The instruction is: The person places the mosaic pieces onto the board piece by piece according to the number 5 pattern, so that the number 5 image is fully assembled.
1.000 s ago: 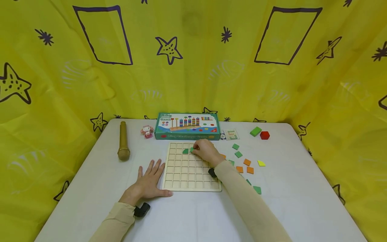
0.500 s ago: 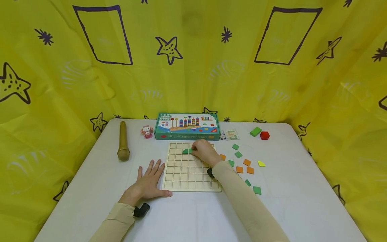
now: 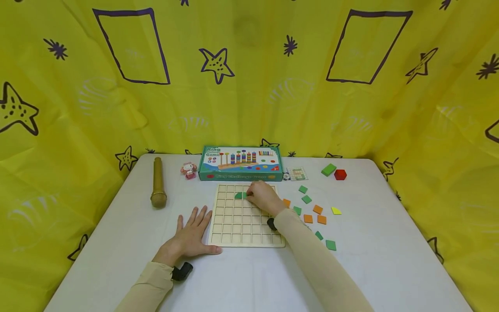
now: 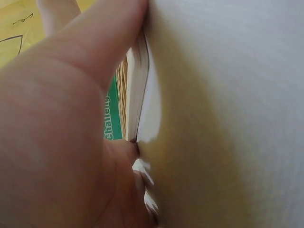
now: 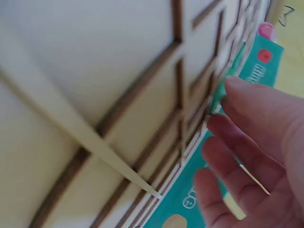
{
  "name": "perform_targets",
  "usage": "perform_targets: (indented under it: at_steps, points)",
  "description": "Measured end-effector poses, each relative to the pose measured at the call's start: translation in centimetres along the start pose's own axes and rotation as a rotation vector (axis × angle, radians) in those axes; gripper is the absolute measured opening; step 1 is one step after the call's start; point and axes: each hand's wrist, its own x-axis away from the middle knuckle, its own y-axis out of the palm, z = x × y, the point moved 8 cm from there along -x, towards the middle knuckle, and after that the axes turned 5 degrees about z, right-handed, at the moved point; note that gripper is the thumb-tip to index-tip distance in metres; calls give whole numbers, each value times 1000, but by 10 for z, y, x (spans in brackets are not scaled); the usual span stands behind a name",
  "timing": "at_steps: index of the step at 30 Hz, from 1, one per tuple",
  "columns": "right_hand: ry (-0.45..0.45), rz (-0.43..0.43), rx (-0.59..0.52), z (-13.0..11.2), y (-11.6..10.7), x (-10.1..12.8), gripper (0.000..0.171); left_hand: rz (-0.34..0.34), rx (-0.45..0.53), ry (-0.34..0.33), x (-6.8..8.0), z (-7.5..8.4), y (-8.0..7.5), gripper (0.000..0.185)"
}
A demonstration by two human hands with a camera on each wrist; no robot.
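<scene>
Two hands are at work on the white table (image 3: 351, 268). From the head view, the left hand (image 3: 191, 238) lies flat with straight fingers, just beside the pale wooden grid board (image 3: 241, 229). The right hand (image 3: 265, 196) rests on the board's far rows, fingertips touching a flat green tile (image 3: 239, 195).

Close by the left wrist, the thumb (image 4: 104, 47) presses against the board's edge (image 4: 137, 80).

Close by the right wrist, fingers (image 5: 247, 109) bend loosely over the grid (image 5: 142, 114), touching the green tile (image 5: 219, 97).

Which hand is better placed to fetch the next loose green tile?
Likely the right hand: it is at the grid board, beside the loose tiles. The left hand lies flat left of the board.
</scene>
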Motion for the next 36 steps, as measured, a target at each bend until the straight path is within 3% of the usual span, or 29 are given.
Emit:
perform_targets:
  at_steps: [5, 12, 20, 24, 28, 36]
  points:
    - [48, 7, -127, 13, -12, 14, 26, -5, -2, -8, 0, -1, 0, 122]
    - [136, 75, -190, 57, -42, 39, 29, 4, -2, 3, 2, 0, -2, 122]
    - [426, 74, -293, 132, -60, 72, 37, -1, -5, -2, 2, 0, -1, 123]
    - [518, 87, -342, 159, -61, 85, 38, -7, -6, -9, 1, -1, -1, 123]
    - [583, 109, -377, 173, -61, 92, 37, -8, 1, -14, 1, -1, 0, 122]
    - [611, 118, -376, 182, -55, 95, 40, -6, -11, -15, 1, -1, 0, 123]
